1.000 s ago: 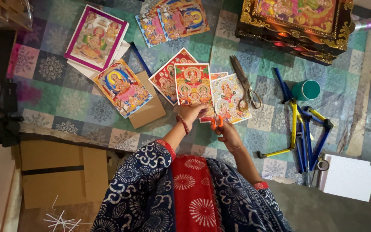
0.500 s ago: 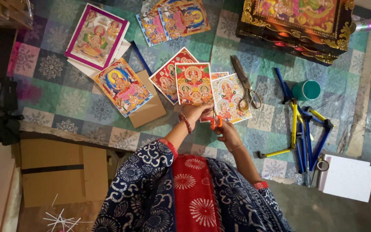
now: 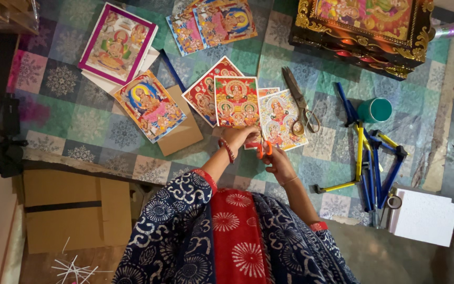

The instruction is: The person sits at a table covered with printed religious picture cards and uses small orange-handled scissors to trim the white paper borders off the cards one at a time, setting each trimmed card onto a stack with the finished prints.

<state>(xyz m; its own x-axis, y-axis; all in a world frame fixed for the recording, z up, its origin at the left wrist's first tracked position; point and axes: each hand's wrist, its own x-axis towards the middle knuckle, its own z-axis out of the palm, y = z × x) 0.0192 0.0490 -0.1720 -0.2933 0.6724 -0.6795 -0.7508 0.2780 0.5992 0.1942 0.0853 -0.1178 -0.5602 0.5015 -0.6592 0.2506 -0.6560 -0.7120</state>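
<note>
Left hand [image 3: 240, 135] grips upright red print [image 3: 236, 102]; right hand [image 3: 278, 163] grips orange-handled scissors [image 3: 262, 149] pointing away

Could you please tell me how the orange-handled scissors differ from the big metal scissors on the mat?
The orange-handled scissors are small and held in the right hand; the big metal scissors are longer, plain grey and lie untouched on the mat. The small pair's blades are hidden; the big pair's are closed. Both lie near the picture prints.
</note>
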